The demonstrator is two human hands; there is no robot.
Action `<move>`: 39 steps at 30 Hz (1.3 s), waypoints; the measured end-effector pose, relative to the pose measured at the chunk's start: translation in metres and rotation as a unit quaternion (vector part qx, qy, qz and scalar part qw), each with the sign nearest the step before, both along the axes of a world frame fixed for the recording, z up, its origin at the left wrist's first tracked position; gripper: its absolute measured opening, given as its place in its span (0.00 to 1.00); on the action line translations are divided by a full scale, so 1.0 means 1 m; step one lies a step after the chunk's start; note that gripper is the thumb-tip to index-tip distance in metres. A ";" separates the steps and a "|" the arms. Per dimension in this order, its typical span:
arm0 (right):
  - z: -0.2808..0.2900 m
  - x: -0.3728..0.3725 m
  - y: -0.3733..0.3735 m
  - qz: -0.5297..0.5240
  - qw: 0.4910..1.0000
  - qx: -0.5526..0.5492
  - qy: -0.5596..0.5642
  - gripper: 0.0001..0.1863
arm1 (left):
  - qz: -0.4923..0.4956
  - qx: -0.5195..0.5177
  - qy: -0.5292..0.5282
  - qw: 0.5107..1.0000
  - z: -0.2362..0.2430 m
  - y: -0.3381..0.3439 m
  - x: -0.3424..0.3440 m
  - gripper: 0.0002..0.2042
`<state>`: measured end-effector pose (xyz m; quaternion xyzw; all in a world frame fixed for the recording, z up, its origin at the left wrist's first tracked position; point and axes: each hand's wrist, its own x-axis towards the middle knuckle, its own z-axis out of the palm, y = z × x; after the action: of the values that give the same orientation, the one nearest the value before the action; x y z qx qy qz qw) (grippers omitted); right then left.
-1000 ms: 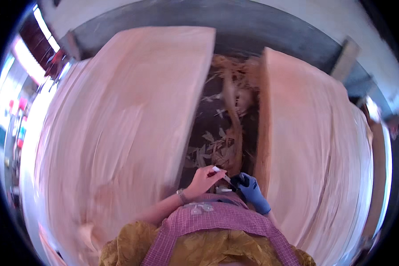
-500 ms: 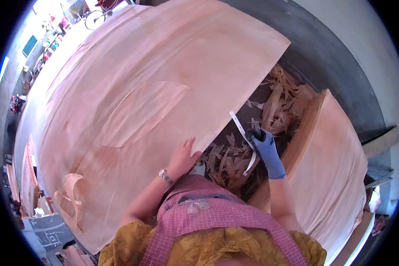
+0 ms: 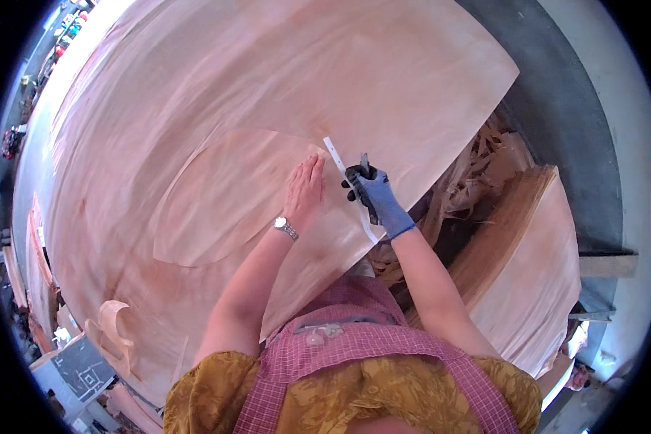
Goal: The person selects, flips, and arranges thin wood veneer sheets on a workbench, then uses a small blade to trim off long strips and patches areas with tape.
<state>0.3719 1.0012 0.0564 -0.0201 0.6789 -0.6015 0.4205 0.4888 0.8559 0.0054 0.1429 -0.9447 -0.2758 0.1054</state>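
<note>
A large pale veneer sheet (image 3: 401, 87) lies under both hands, with a rounded thin patch (image 3: 210, 195) outlined on it. My left hand (image 3: 304, 184), bare with a wristwatch, lies flat on the patch’s upper right part, fingers stretched out beside a small tan piece (image 3: 315, 149). Just to its right, my right hand (image 3: 370, 194), in a blue glove with black coated fingertips, is closed on a dark narrow tool (image 3: 364, 162). A long white strip (image 3: 328, 145) runs through or under that hand, slanting across the sheet toward its edge.
Right of the sheet are a gap with torn veneer scraps (image 3: 481, 152) and a second veneer stack (image 3: 532, 260). A grey wall (image 3: 571, 108) stands behind, with a wooden board (image 3: 600, 264). A curled offcut (image 3: 112, 325) and a grey board (image 3: 83, 369) are at lower left.
My view has turned leftward. Both hands have moved from near my waist up onto the left sheet, the left hand sliding forward onto the patch, the right carrying the tool and strip across from the gap.
</note>
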 end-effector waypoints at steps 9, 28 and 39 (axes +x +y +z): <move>-0.036 -0.014 -0.003 0.015 0.999 -0.007 -0.052 0.11 | -0.075 -0.133 -0.075 0.985 0.020 -0.004 -0.022 0.29; 0.015 -0.135 0.366 -0.462 0.850 0.084 0.239 0.07 | -0.078 -0.077 -0.094 0.989 0.026 -0.013 -0.025 0.26; 0.074 0.045 -0.175 0.197 0.952 -0.094 0.214 0.11 | 0.293 -0.017 0.024 0.956 0.008 -0.155 0.165 0.25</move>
<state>0.4167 0.8257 0.1303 -0.3209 0.6759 -0.5494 0.3720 0.6540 0.7005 0.0136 0.4046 -0.8632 -0.2199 0.2067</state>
